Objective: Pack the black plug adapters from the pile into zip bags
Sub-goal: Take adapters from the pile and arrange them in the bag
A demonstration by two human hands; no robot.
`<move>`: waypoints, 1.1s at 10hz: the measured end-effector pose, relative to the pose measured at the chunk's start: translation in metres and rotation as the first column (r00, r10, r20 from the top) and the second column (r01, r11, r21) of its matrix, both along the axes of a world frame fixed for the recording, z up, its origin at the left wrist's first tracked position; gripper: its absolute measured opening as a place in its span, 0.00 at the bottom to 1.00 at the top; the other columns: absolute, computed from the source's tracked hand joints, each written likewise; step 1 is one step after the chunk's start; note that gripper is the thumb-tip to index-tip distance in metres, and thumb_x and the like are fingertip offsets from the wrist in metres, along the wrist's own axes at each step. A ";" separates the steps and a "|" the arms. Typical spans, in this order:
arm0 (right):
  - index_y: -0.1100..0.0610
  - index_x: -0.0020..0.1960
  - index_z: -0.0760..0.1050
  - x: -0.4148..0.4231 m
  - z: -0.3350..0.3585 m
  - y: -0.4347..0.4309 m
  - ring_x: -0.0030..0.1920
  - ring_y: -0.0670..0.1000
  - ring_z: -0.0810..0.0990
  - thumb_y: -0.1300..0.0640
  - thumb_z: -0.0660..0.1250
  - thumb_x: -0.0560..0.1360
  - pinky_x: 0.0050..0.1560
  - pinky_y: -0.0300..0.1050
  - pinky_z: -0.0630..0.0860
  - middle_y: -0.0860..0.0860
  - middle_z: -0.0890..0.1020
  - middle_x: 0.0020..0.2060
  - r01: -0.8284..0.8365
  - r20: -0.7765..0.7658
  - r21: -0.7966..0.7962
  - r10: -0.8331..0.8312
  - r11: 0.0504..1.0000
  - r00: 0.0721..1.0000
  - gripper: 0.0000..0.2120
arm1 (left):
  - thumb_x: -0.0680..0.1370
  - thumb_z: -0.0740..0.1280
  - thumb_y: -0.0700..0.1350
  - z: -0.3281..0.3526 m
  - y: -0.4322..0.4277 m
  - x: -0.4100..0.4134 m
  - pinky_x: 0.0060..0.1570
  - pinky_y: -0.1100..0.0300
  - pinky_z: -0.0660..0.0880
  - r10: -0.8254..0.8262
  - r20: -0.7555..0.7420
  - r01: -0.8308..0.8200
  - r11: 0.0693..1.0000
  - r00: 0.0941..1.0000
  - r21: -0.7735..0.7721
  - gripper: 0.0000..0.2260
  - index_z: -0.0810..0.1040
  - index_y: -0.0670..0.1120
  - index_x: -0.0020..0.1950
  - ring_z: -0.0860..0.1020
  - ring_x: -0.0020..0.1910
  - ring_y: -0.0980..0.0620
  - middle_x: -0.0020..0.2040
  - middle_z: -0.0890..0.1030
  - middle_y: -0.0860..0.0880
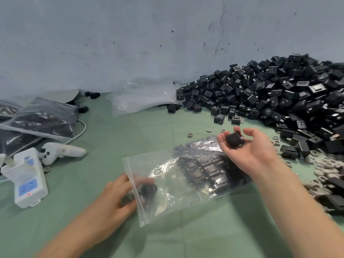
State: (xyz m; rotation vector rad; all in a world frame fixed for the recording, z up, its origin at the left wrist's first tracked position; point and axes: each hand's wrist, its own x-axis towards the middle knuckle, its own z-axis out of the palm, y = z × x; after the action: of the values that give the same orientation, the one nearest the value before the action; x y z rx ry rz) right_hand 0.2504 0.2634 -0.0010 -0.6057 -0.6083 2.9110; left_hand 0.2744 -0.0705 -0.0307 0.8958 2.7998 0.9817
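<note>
A clear zip bag (167, 183) lies on the green cloth in front of me, its far half filled with rows of black plug adapters (208, 170). My left hand (115, 200) is at the bag's open left end, its fingers reaching inside where a blurred black adapter (148, 189) shows through the plastic. Palm up above the bag's right end, my right hand (247, 148) holds one black adapter (233, 139) in its curled fingers. The big pile of black adapters (279, 97) heaps against the wall at the right.
Filled zip bags (41, 120) lie at the far left, with a white controller (61, 151) and a white power strip (28, 177) beside them. A stack of empty clear bags (143, 97) sits by the wall. Grey rings (327, 168) are scattered at the right.
</note>
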 end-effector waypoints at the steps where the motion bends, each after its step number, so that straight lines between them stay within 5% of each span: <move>1: 0.61 0.59 0.72 -0.005 0.000 -0.007 0.57 0.58 0.76 0.65 0.60 0.77 0.60 0.54 0.80 0.63 0.71 0.58 -0.007 -0.025 0.130 0.011 0.991 1.000 0.11 | 0.78 0.70 0.49 0.003 0.019 -0.012 0.59 0.57 0.75 -0.130 -0.005 0.130 0.991 0.991 -0.017 0.14 0.79 0.62 0.62 0.79 0.58 0.58 0.56 0.81 0.60; 4: 0.64 0.60 0.70 -0.011 -0.003 -0.007 0.61 0.61 0.78 0.65 0.67 0.78 0.55 0.50 0.83 0.69 0.71 0.60 0.031 -0.003 0.239 -0.031 0.971 1.000 0.12 | 0.75 0.75 0.47 0.000 0.046 -0.029 0.61 0.63 0.75 -0.196 0.395 0.176 0.981 0.898 0.085 0.15 0.80 0.59 0.60 0.81 0.59 0.56 0.58 0.82 0.55; 5: 0.64 0.56 0.71 -0.012 -0.002 -0.007 0.60 0.60 0.80 0.63 0.67 0.79 0.55 0.50 0.83 0.68 0.75 0.58 0.023 0.004 0.247 -0.025 0.969 1.000 0.08 | 0.77 0.73 0.41 0.004 0.067 -0.034 0.53 0.72 0.73 -0.201 0.346 0.201 0.979 0.916 0.036 0.15 0.81 0.61 0.56 0.80 0.53 0.65 0.52 0.82 0.66; 6: 0.62 0.56 0.72 -0.012 -0.004 -0.005 0.53 0.58 0.82 0.59 0.64 0.81 0.51 0.45 0.83 0.64 0.78 0.52 0.010 0.018 0.264 -0.015 0.964 1.000 0.07 | 0.78 0.69 0.35 -0.004 0.083 -0.037 0.44 0.77 0.73 -0.250 0.264 0.260 0.966 0.932 -0.005 0.13 0.81 0.52 0.56 0.78 0.44 0.74 0.43 0.82 0.70; 7: 0.64 0.54 0.73 -0.012 -0.003 0.001 0.47 0.56 0.83 0.56 0.62 0.81 0.44 0.42 0.83 0.61 0.80 0.48 0.042 0.028 0.316 -0.053 0.948 0.998 0.10 | 0.75 0.74 0.37 0.012 0.102 -0.035 0.54 0.79 0.68 -0.334 0.170 0.357 0.925 0.927 -0.127 0.20 0.77 0.52 0.64 0.70 0.51 0.82 0.55 0.75 0.65; 8: 0.60 0.54 0.74 -0.011 -0.003 0.012 0.42 0.51 0.84 0.55 0.62 0.82 0.40 0.42 0.83 0.58 0.82 0.46 0.084 0.054 0.564 -0.138 0.822 0.989 0.08 | 0.73 0.72 0.29 0.013 0.101 -0.030 0.49 0.78 0.71 -0.356 0.235 0.362 0.932 0.905 0.019 0.20 0.75 0.34 0.65 0.75 0.46 0.77 0.51 0.77 0.69; 9: 0.52 0.53 0.73 -0.006 -0.009 0.029 0.41 0.48 0.80 0.48 0.58 0.83 0.43 0.47 0.78 0.51 0.81 0.45 0.049 0.069 0.913 -0.271 0.405 0.960 0.08 | 0.73 0.71 0.27 0.017 0.095 -0.017 0.40 0.69 0.74 -0.341 0.149 0.337 0.940 0.928 0.049 0.15 0.79 0.32 0.60 0.74 0.35 0.61 0.44 0.79 0.45; 10: 0.51 0.55 0.72 -0.003 -0.019 0.050 0.43 0.51 0.78 0.43 0.55 0.83 0.42 0.50 0.74 0.48 0.80 0.42 -0.020 0.007 0.999 -0.396 -0.029 0.918 0.13 | 0.73 0.69 0.24 0.024 0.095 -0.015 0.40 0.63 0.76 -0.349 0.110 0.338 0.936 0.931 0.101 0.17 0.76 0.28 0.61 0.74 0.37 0.45 0.44 0.76 0.29; 11: 0.52 0.55 0.70 -0.002 -0.027 0.066 0.55 0.60 0.74 0.43 0.52 0.83 0.58 0.58 0.70 0.52 0.80 0.48 -0.145 0.024 0.966 -0.481 -0.215 0.876 0.15 | 0.75 0.66 0.24 0.025 0.101 -0.015 0.46 0.63 0.78 -0.407 0.124 0.399 0.913 0.905 0.083 0.18 0.73 0.30 0.65 0.80 0.46 0.57 0.45 0.77 0.43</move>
State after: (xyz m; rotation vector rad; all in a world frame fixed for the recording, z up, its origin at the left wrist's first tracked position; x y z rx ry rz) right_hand 0.2486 0.3297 -0.0280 -0.8078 -2.2396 0.9802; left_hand 0.2594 0.0307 -0.0060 1.2911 2.3419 1.0103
